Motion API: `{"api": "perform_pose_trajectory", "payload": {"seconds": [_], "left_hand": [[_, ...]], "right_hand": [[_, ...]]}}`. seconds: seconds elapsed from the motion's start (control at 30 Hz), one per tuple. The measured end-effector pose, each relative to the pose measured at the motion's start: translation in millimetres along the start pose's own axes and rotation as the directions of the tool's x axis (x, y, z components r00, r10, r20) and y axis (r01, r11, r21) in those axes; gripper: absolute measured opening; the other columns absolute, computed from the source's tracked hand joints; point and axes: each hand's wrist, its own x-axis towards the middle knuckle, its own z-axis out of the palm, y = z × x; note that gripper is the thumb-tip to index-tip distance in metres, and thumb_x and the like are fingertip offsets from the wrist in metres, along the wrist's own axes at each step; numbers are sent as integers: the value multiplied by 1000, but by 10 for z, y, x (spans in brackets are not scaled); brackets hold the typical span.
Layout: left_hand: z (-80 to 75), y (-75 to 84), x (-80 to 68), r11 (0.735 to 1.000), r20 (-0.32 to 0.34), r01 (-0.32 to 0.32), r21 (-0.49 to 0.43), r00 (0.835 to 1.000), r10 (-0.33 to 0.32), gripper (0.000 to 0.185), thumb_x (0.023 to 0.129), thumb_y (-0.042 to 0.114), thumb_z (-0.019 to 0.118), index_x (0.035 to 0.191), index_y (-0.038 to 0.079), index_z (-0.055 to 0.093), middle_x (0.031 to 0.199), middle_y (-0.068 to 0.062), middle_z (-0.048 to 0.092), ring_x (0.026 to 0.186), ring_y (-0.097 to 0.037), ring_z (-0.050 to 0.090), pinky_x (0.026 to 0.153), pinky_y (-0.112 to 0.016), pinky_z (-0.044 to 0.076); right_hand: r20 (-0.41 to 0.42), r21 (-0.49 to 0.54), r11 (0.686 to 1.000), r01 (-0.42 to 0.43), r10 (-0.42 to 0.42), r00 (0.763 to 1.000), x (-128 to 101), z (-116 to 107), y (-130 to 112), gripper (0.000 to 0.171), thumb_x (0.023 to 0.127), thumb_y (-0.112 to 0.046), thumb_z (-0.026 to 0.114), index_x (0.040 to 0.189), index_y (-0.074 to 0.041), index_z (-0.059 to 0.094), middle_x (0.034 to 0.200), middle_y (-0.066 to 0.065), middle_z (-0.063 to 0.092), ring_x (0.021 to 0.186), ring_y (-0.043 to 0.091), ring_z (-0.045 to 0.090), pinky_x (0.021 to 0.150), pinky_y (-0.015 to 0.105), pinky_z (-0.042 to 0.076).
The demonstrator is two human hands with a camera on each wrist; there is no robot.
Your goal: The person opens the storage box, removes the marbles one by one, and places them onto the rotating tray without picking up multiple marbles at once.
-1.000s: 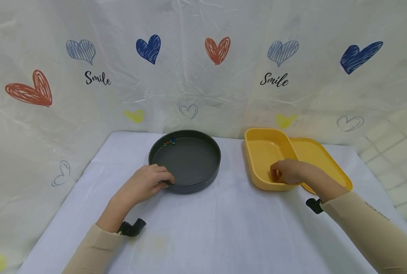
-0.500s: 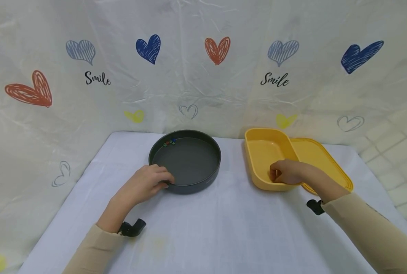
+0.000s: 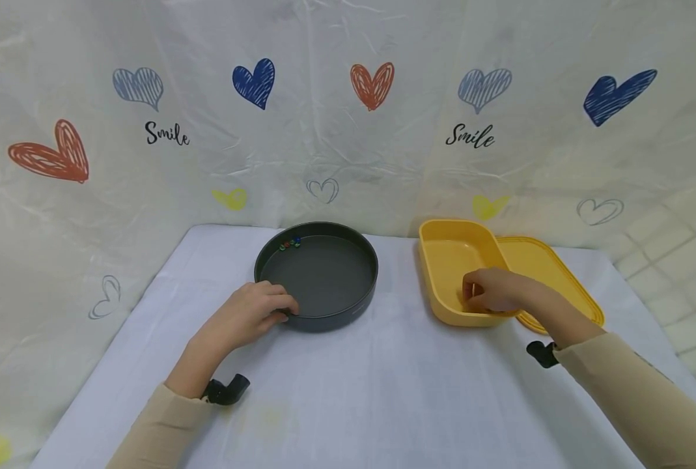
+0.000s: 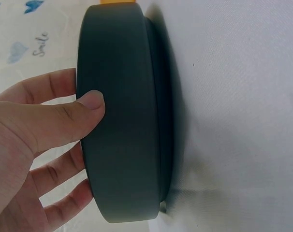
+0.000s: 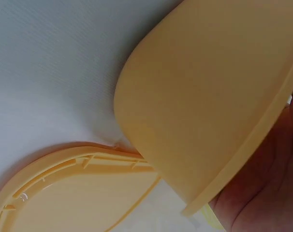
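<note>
My left hand (image 3: 268,309) grips the near left rim of a dark round pan (image 3: 330,277); in the left wrist view the thumb (image 4: 86,108) presses on the pan's outer wall (image 4: 120,125) while the fingers curl over the rim. A few small coloured beads (image 3: 290,244) lie at the pan's far edge. My right hand (image 3: 488,291) curls over the near rim of a yellow box (image 3: 450,251), fingers inside it. From the right wrist, the box's outer wall (image 5: 204,92) fills the view, with the right hand (image 5: 262,193) under its rim.
The yellow lid (image 3: 543,267) lies flat beside the box on its right, also visible as the yellow lid (image 5: 74,188) in the right wrist view. A white cloth (image 3: 353,391) covers the table. A heart-printed backdrop (image 3: 348,130) closes off the far side.
My right hand has shifted slightly right and up along the box's near rim. The left hand and the pan have not moved.
</note>
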Motion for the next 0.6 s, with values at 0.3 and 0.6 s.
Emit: {"api": "perform_pose_trajectory", "payload": {"seconds": [0.3,0.6], "left_hand": [[-8,11,-2,1000,-2,3,3,1000,-3,30,79,5,83,97,28,75,96,17,69,89,-10,63,76,-32,51],[-3,10,-9,1000,1,8,0,1000,-8,31,80,5,82,97,29,74,97,17,68,90,-10,63,77,-32,51]], "right_hand": [[-93,23,997,77,-74,993,-33,-74,-18,6,95,-16,67,97,-13,62,87,1,59,77,17,54,68,32,47],[-175,201,971,131,-96,980,-15,-54,-30,14,97,-21,66,104,-10,62,94,5,61,82,25,58,68,33,54]]}}
